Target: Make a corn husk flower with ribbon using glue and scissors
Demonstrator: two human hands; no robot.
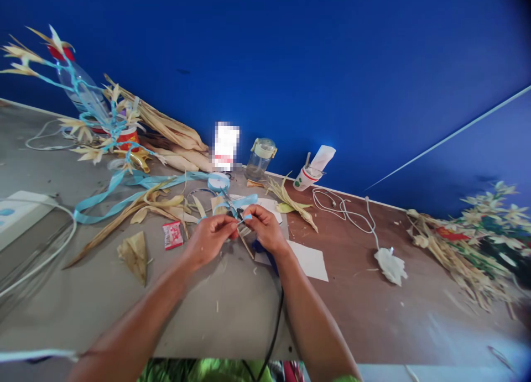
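My left hand (213,235) and my right hand (265,227) meet over the middle of the table, fingertips almost touching. A small bit of light blue ribbon (248,217) shows at the pinched fingers of my right hand. The left fingers are pinched too, but what lies between them is too small to make out. Just behind the hands are scissors (230,201), partly hidden, and a roll of blue ribbon (218,181) whose long loose strip (97,213) trails leftward. Dried corn husks (161,202) lie to the left, near a red packet (172,235).
At the back left, husk flowers on blue-wrapped stems (112,125) stand by a plastic bottle (81,89). A lit phone screen (225,144), a glass jar (261,158) and a paper cup (307,177) line the wall. Right are a white cable (352,213) and a husk bundle (452,266).
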